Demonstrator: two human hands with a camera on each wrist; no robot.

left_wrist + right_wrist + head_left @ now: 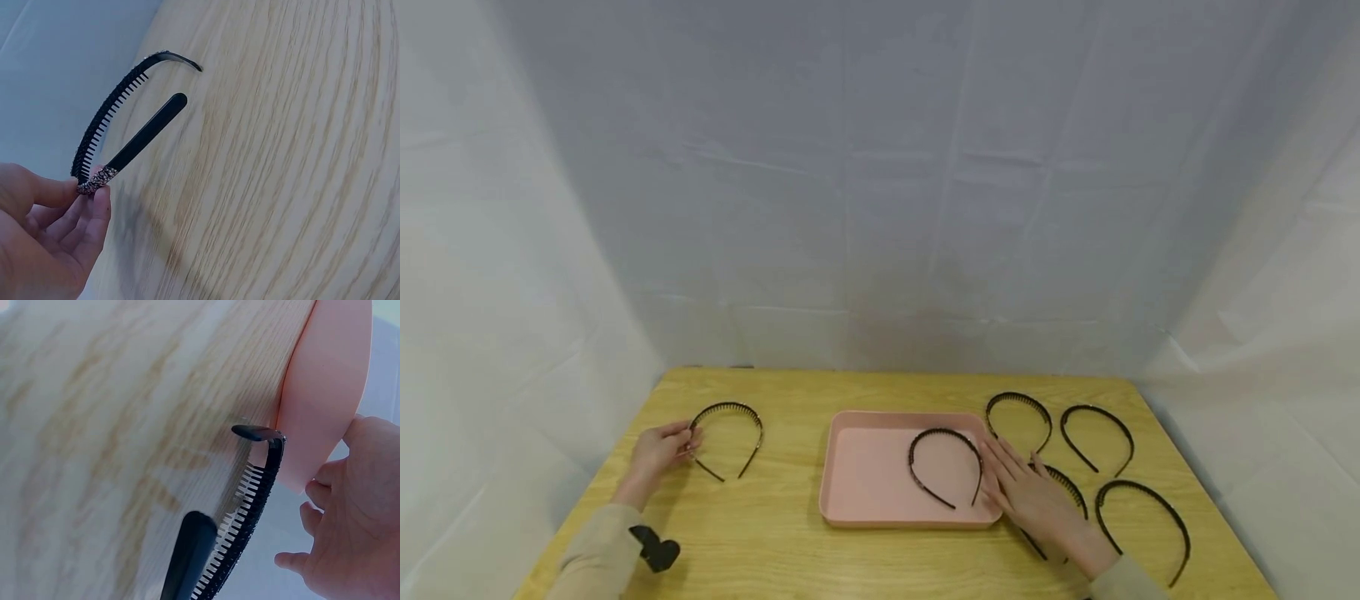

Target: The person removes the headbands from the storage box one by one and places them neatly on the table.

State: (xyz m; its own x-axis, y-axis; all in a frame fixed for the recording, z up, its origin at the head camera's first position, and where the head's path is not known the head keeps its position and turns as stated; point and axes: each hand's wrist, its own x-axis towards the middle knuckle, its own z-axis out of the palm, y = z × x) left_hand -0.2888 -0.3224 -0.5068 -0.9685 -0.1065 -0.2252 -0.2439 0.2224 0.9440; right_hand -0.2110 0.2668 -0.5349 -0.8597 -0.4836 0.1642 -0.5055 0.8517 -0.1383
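At the table's left side, my left hand (658, 452) pinches a black toothed headband (730, 407) by one side, between thumb and fingers. The left wrist view shows sparkly trim on this headband (103, 122), its two ends pointing away from the hand (53, 234). My right hand (1033, 500) reaches to the right edge of a pink tray (842, 521), fingers extended at the rim. Inside the tray lies another black headband (942, 431), close to those fingertips. Beneath the right hand, a further headband (1071, 483) is partly hidden. In the right wrist view, the hand (356, 512) is against the tray's wall (325, 381).
More black headbands lie on the wooden table (775, 550) right of the tray: one at the back (1018, 396), one beyond it (1097, 408) and one near the right edge (1150, 490). White sheeting (880, 208) hangs behind and on both sides.
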